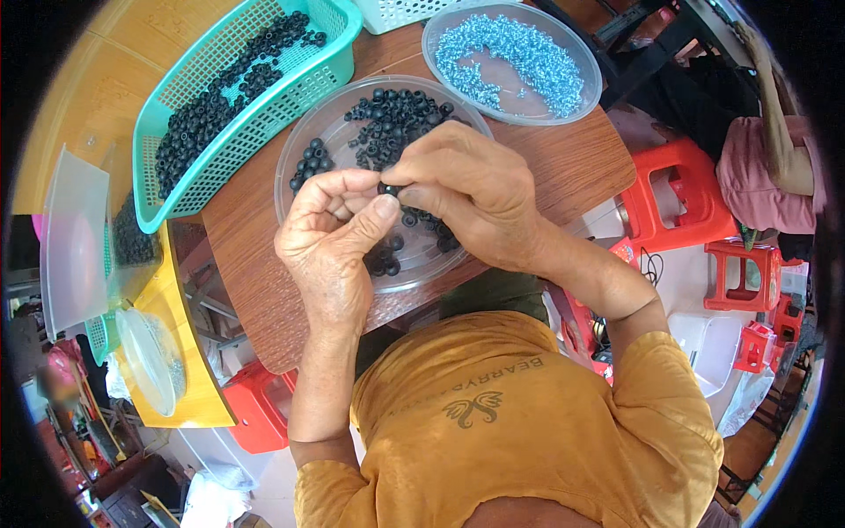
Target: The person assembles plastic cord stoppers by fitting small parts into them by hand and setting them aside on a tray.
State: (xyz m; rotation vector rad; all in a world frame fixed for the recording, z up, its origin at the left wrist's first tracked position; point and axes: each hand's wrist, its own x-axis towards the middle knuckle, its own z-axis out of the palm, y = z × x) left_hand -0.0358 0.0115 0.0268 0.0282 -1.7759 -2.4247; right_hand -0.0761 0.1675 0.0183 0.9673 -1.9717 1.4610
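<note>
In the head view, your brown wooden table (pixel 255 282) stands on a pale floor (pixel 601 222), red stools (pixel 650 224) to its right — a yellow tabletop (pixel 198 365) at left. A teal basket (pixel 280 129) and a clear dish (pixel 510 77) of blue beads (pixel 562 77) flank the round tray (pixel 330 113). Your right hand (pixel 480 194) pinches a black bead (pixel 390 188) above that tray; your left hand (pixel 330 242) meets it, its grip unclear — both partly hide the loose beads (pixel 385 260) beneath.

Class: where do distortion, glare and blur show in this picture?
Head view: dark curved rim, a bowed edge on the yellow table; head view: pale glare low on the brown table, glints on the blue beads; head view: left hand and right hand fairly sharp, a lower-left patch smeared.
</note>
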